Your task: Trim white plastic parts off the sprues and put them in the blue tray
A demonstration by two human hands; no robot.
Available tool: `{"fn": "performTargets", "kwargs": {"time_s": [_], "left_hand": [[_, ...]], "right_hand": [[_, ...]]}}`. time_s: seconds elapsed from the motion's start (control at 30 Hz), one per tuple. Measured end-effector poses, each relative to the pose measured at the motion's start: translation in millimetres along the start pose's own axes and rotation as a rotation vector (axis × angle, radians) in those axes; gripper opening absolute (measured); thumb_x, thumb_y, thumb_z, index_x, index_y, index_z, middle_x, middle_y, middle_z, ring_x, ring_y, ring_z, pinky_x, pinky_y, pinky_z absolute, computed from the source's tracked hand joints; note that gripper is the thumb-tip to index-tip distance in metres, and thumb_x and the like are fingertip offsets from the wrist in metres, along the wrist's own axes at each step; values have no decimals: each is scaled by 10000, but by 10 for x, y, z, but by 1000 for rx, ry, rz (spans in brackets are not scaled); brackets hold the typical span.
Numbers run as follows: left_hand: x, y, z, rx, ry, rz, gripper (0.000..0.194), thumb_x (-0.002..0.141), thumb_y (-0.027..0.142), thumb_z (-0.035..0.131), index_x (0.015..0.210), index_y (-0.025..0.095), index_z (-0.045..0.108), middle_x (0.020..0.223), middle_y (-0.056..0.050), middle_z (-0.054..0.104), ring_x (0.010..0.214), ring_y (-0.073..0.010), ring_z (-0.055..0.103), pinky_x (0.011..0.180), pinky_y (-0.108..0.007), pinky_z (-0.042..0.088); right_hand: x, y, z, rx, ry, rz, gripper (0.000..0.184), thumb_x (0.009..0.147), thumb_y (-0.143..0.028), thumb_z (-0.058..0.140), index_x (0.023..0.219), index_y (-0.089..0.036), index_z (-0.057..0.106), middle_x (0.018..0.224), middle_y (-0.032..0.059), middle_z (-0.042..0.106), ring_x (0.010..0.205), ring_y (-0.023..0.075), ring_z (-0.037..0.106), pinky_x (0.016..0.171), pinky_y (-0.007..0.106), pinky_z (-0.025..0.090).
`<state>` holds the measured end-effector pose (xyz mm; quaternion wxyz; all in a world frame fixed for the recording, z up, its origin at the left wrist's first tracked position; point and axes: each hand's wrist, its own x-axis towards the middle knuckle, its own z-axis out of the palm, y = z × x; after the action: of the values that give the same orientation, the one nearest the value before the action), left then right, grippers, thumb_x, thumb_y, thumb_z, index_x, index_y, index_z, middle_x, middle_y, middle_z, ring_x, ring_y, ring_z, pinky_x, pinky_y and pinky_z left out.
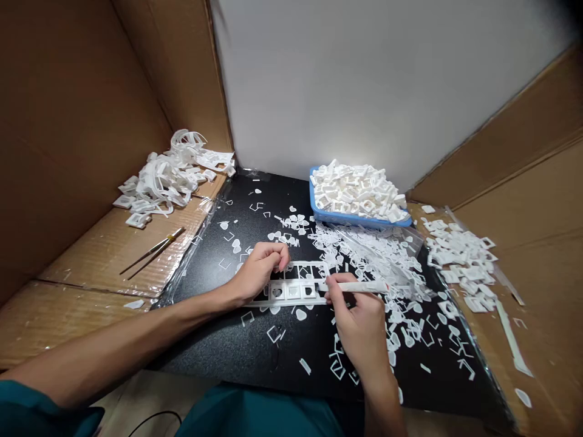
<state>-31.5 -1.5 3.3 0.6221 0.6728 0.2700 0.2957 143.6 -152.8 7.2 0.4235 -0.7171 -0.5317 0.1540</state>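
On the black work surface lies a white plastic grid frame (296,301) with square cells, some with white square pieces in them. My left hand (264,267) is over the frame's left part with its fingers curled closed; anything between them is hidden. My right hand (359,315) grips a slim white pen-shaped tool (364,286) like a pencil. The tool's tip points left and meets the frame's right end, beside a square piece with a dark opening (308,292). Small white offcuts (301,314) lie around the frame.
A blue tray (337,216) heaped with white pieces stands at the back right. Many loose scraps (368,249) cover the surface before it. White strips and pieces (164,182) pile up at left, near tweezers (159,249). More pieces (464,261) lie right. Cardboard walls (82,121) flank the surface.
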Motion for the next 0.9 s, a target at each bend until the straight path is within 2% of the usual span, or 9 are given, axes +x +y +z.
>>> {"fn": "performTargets", "kwargs": {"time_s": [0.13, 0.23, 0.33, 0.47, 0.6, 0.7, 0.8, 0.87, 0.9], "left_hand": [[-19, 41, -19, 202, -143, -69, 236, 856, 207, 431, 678, 184, 584, 628, 5, 511, 614, -159, 435, 619, -302, 320], [-54, 75, -9, 302, -187, -18, 266, 876, 200, 391, 729, 176, 612, 698, -16, 588, 674, -171, 504, 664, -306, 369], [-74, 95, -1, 328, -209, 0, 261, 878, 208, 377, 728, 179, 589, 690, -13, 568, 673, -170, 501, 664, -308, 375], [-61, 102, -23, 343, -222, -1, 297, 888, 232, 358, 729, 181, 604, 666, -14, 546, 648, -174, 467, 640, -323, 359], [-46, 133, -52, 311, -261, 19, 352, 918, 240, 337, 763, 181, 648, 765, -50, 659, 729, -202, 551, 703, -350, 426], [-54, 181, -53, 297, -256, 23, 381, 954, 211, 344, 947, 181, 724, 984, -74, 751, 922, -240, 647, 833, -378, 491], [-73, 202, -33, 287, -224, 71, 391, 1043, 214, 358, 1192, 201, 719, 1229, -73, 742, 1126, -252, 649, 996, -392, 488], [-82, 181, -15, 262, -206, 87, 357, 1094, 260, 388, 1283, 207, 687, 1287, -80, 718, 1144, -246, 640, 1005, -383, 487], [-83, 163, -7, 243, -209, 76, 346, 1108, 282, 402, 1308, 206, 673, 1263, -82, 718, 1083, -232, 647, 955, -367, 499]], "right_hand": [[-29, -34, 35, -147, -5, -109, 216, 1117, -346, 547, 973, -239, 666, 841, -20, 733, 638, 134, 644, 630, 268, 428], [-54, -26, 77, -203, -23, -181, 205, 1129, -294, 514, 993, -224, 651, 939, 11, 754, 741, 149, 697, 706, 273, 458], [-82, -21, 95, -212, -31, -210, 208, 1132, -277, 506, 983, -221, 639, 918, 6, 737, 775, 152, 703, 749, 272, 474], [-124, -31, 59, -131, 4, -131, 168, 1107, -304, 571, 976, -246, 658, 879, -29, 739, 748, 130, 705, 727, 241, 485], [-164, -7, 9, -68, 33, -43, 143, 1073, -349, 628, 972, -268, 689, 867, -45, 759, 738, 136, 724, 698, 240, 498], [-186, 31, 8, -18, 80, 11, 165, 1065, -390, 628, 979, -267, 697, 899, -27, 769, 808, 163, 747, 732, 259, 517], [-193, 57, 26, 16, 108, 41, 194, 1062, -415, 622, 968, -262, 695, 895, -16, 768, 836, 179, 748, 765, 277, 526], [-188, 62, 33, 18, 89, 49, 199, 1060, -423, 623, 965, -263, 694, 883, -19, 769, 828, 178, 747, 771, 280, 524], [-185, 62, 34, 16, 71, 54, 197, 1059, -424, 623, 968, -265, 695, 886, -20, 771, 825, 177, 747, 771, 280, 522]]}}
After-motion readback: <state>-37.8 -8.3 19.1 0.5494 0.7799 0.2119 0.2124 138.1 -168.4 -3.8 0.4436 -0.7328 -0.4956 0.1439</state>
